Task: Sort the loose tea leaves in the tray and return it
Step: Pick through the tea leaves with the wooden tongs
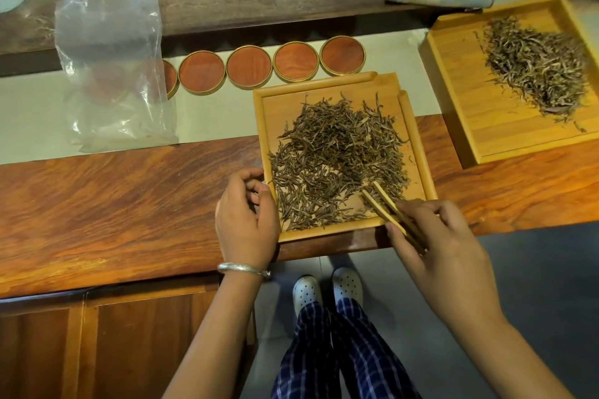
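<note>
A: Tea leaves [337,159]? Heaped in the tray [421,152], near desk [113,197] edge.
B: Hands?
A: Tongs [387,207] pinched by right hand [444,246] fingers; tray's left rim touched by left hand [246,220], fingers loosely curled.

Bare counter [113,197] lies left of the tray [418,146]; coasters [249,66] crowd behind, second tray [460,126] right.
</note>
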Demonstrator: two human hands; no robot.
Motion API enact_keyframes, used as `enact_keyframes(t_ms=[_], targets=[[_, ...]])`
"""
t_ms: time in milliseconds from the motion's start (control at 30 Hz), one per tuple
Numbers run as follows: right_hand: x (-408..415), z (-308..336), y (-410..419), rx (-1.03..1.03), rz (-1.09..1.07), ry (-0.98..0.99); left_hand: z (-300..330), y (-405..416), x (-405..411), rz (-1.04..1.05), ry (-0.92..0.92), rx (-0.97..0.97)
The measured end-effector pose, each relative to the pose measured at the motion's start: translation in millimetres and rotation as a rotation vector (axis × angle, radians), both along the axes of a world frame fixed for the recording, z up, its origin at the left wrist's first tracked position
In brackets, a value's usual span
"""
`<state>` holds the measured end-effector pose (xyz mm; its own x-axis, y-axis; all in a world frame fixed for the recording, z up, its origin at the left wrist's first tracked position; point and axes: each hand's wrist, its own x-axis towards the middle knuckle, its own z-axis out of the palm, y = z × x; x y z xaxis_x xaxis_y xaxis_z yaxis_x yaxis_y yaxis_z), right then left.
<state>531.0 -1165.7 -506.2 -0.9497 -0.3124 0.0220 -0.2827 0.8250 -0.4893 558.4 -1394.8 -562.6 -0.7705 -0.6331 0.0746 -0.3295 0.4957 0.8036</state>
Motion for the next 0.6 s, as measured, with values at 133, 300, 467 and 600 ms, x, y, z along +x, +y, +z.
enact_keyframes(t_ms=[133, 300, 467, 600], targets=[[3.5, 1.6, -2.7, -0.004, 0.059, -0.026, -0.3, -0.1, -0.1, -0.003, 0.0, -0.015], [-14.9, 9.5, -15.8, -0.106, 0.101, 0.007, -2.1, -0.7, 0.0, -0.009, 0.011, -0.025], [-51.7, 10.2, -28.0, -0.083, -0.016, 0.114, -2.6, -1.9, 0.8, -0.012, 0.029, -0.028], [-58.1, 2.9, -41.6, -0.034, -0.02, 0.099, -2.6, -1.5, 0.4, -0.014, 0.04, -0.03]])
